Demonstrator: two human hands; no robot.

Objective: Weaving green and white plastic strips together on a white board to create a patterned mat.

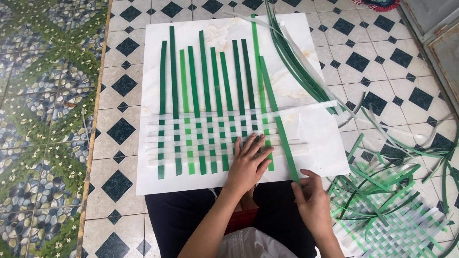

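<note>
Tiled floor everywhere: white tiles with dark diamonds (126, 86) through the middle of the frame and a pebble-and-flower pattern strip (43, 119) down the left side. Sitting on it in the center is a white board (306, 43), and on that board there's a half-done woven mat (210, 138) made of green strips running up and down with pale white strips going across.

Left hand (248, 165) comes up from the bottom center, forearm angled up and to the right, palm flat down on the lower right part of the weave. Fingers are spread a bit and stretched out, pressing the strips flat against the board.

Right hand (313, 200) is at the lower right, just off the board's bottom edge, wrist bent inward. Thumb and fingertips are pinching the bottom end of a loose green strip (277, 119), which runs diagonally up and left across the right edge of the weave to about mid-frame.

Bundle of loose green strips (296, 67) fans out of the upper center toward the right. Another woven piece (397, 220) with strips sticking out every which way sits in the lower right corner. Dark trousers (181, 215) show at the bottom.
</note>
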